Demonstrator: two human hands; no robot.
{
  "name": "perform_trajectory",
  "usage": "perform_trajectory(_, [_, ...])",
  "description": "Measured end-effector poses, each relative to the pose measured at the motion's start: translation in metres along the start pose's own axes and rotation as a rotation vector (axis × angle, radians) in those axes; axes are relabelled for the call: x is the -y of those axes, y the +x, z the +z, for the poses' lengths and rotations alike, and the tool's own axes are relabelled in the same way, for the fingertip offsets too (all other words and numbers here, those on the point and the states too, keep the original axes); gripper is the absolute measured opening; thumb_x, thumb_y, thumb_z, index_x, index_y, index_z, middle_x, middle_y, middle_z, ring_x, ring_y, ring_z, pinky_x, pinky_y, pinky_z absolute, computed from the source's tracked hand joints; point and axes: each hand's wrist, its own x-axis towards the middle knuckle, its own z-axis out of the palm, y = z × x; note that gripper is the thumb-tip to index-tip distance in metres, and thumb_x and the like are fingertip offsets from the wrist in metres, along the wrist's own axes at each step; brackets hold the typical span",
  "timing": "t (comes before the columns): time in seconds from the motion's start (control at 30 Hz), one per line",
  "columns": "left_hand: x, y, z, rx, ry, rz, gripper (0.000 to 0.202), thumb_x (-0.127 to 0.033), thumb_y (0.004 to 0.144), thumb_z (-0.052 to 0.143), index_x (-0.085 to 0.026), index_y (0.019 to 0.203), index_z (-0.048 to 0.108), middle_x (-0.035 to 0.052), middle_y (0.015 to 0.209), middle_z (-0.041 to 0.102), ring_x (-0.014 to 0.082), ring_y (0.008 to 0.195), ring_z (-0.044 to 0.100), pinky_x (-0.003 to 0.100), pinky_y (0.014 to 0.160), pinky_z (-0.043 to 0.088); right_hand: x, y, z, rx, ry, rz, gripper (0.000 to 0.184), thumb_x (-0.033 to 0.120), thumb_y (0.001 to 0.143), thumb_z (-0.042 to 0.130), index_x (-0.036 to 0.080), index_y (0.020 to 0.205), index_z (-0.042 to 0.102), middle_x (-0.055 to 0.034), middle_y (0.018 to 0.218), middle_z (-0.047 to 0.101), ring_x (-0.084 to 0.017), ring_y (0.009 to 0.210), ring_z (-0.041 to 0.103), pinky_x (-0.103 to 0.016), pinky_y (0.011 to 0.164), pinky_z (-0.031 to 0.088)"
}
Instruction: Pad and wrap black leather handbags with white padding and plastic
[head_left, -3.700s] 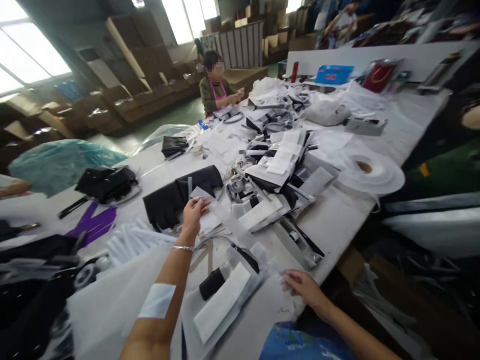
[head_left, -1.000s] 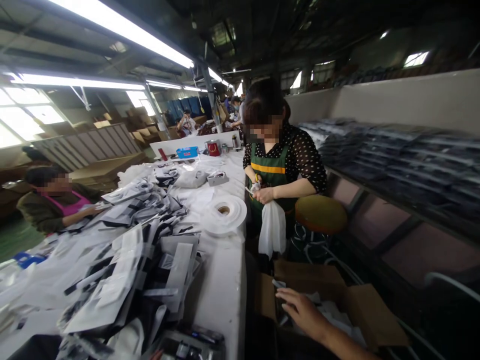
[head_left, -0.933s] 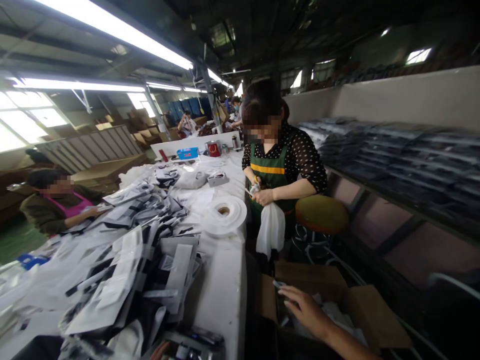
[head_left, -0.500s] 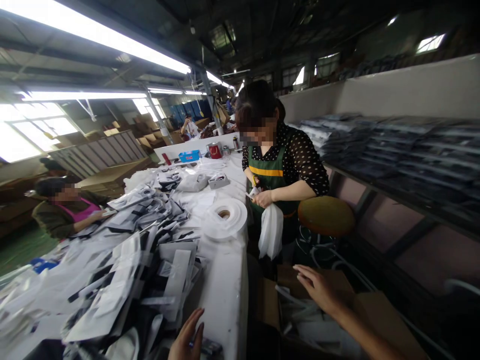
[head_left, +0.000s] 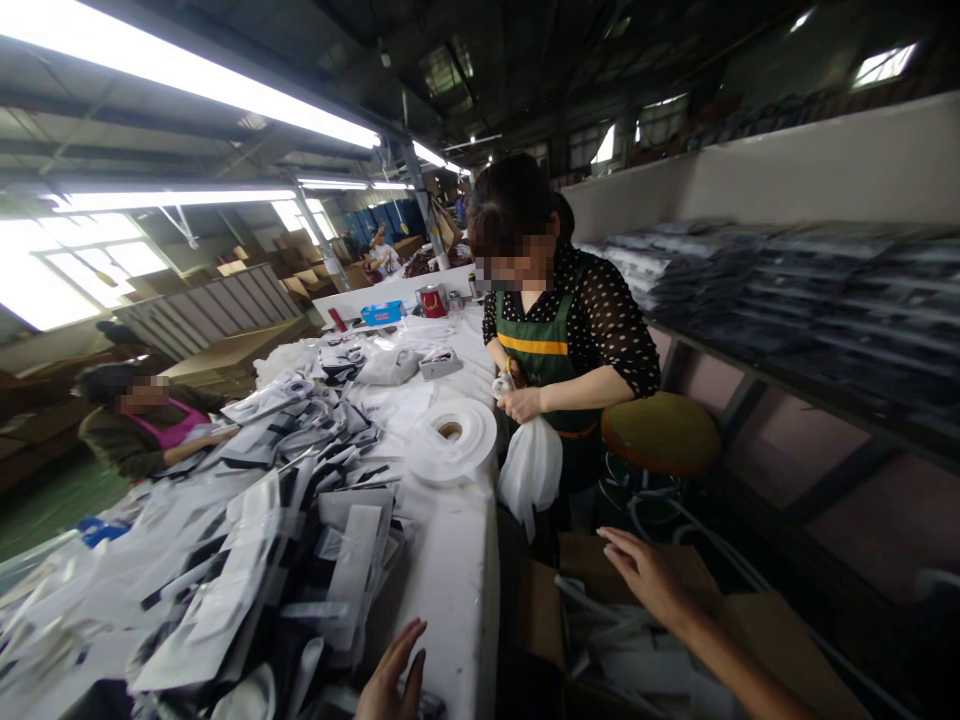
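Observation:
My left hand (head_left: 391, 678) hovers at the front edge of the white table (head_left: 450, 570), fingers stretched and apart, with nothing in it. A small dark object beside it is mostly hidden. To its left lies a heap of white and black flat pieces (head_left: 247, 590), some under clear film. My right hand (head_left: 651, 578) is held out over an open cardboard box (head_left: 541, 612), fingers extended and empty. White strips (head_left: 622, 650) fill the box. Further along the table edge lies a wide roll of white strip (head_left: 427, 455).
A co-worker in a green apron (head_left: 532, 340) stands ahead, holding yellow-handled scissors and a bunch of white material (head_left: 531, 470). Behind is a round stool (head_left: 660, 430). Another person (head_left: 150, 420) works across the table. Stacks of bagged pieces (head_left: 795, 290) line the right-hand shelf.
My left hand has shifted slightly right; my right hand stays over the box. The co-worker's white bunch has swung left and spread. The person across the table has shifted slightly right in view.

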Motion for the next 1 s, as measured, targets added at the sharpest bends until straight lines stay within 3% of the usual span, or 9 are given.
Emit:
perform_trajectory(0.33, [-0.003, -0.005, 0.012, -0.008, 0.011, -0.030, 0.034, -0.044, 0.093, 0.049, -0.027, 0.112, 0.072, 0.0044, 0.115, 0.074, 0.0225, 0.109, 0.069, 0.032, 0.097, 0.056, -0.004, 0.010, -0.003, -0.030, -0.040, -0.029, 0.037, 0.039, 0.090, 0.051, 0.020, 0.114, 0.072, -0.0124, 0.120, 0.071, -0.026, 0.111, 0.068, -0.042, 0.099, 0.056])
perform_trajectory(0.67, [0.001, 0.003, 0.005, 0.188, 0.063, 0.051, 0.031, -0.031, 0.090, 0.055, -0.028, 0.116, 0.072, 0.0037, 0.117, 0.073, 0.0215, 0.108, 0.069, 0.029, 0.091, 0.057, -0.006, 0.012, -0.011, -0.042, -0.077, -0.016, 0.037, 0.040, 0.090, 0.051, 0.020, 0.113, 0.072, -0.0119, 0.120, 0.072, -0.026, 0.110, 0.069, -0.041, 0.097, 0.057])
perform_trajectory(0.9, [-0.007, 0.001, 0.018, 0.115, 0.030, -0.009, 0.033, -0.037, 0.092, 0.051, -0.025, 0.114, 0.072, 0.0065, 0.118, 0.072, 0.0223, 0.110, 0.069, 0.032, 0.095, 0.056, -0.004, 0.013, -0.015, -0.043, -0.064, -0.006, 0.038, 0.040, 0.089, 0.051, 0.021, 0.112, 0.072, -0.0117, 0.120, 0.072, -0.026, 0.109, 0.069, -0.040, 0.096, 0.057])
perform_trajectory(1.0, [-0.008, 0.005, 0.017, 0.183, 0.022, 0.034, 0.032, -0.037, 0.091, 0.053, -0.026, 0.114, 0.073, 0.0057, 0.117, 0.073, 0.0220, 0.108, 0.069, 0.030, 0.092, 0.057, -0.001, 0.013, -0.017, -0.045, -0.059, 0.002, 0.036, 0.041, 0.088, 0.052, 0.022, 0.111, 0.073, -0.0106, 0.118, 0.073, -0.027, 0.109, 0.070, -0.041, 0.096, 0.057])
